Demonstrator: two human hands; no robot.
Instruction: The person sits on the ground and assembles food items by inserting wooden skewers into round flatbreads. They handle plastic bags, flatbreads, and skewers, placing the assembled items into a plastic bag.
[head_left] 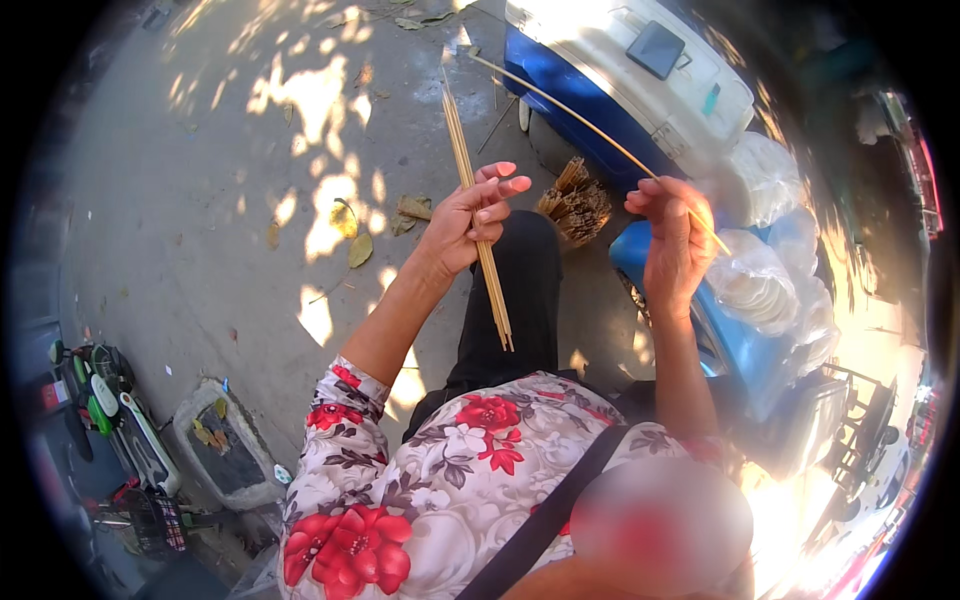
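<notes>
Several thin, pale wooden sticks (461, 140) stand nearly upright in a small bunch, with my left hand (468, 225) closed round their middle and its index finger and thumb side reaching to the right. My right hand (677, 240) pinches one longer thin stick (565, 110) near its lower end; it slants up and left, well apart from the bunch. The far tip of this single stick seems to carry a small dark bit that I cannot make out. Between my hands, beyond my knee, a thick bundle of brown sticks (578, 208) stands low near the ground.
At the upper right sits a blue box with a white lid (690, 105), a dark flat device (656, 50) on top. Clear plastic bags of round pale items (755, 285) lie by a light-blue container (735, 335). Dry leaves (360, 250) dot the concrete; a parked two-wheeler (110, 400) is far left.
</notes>
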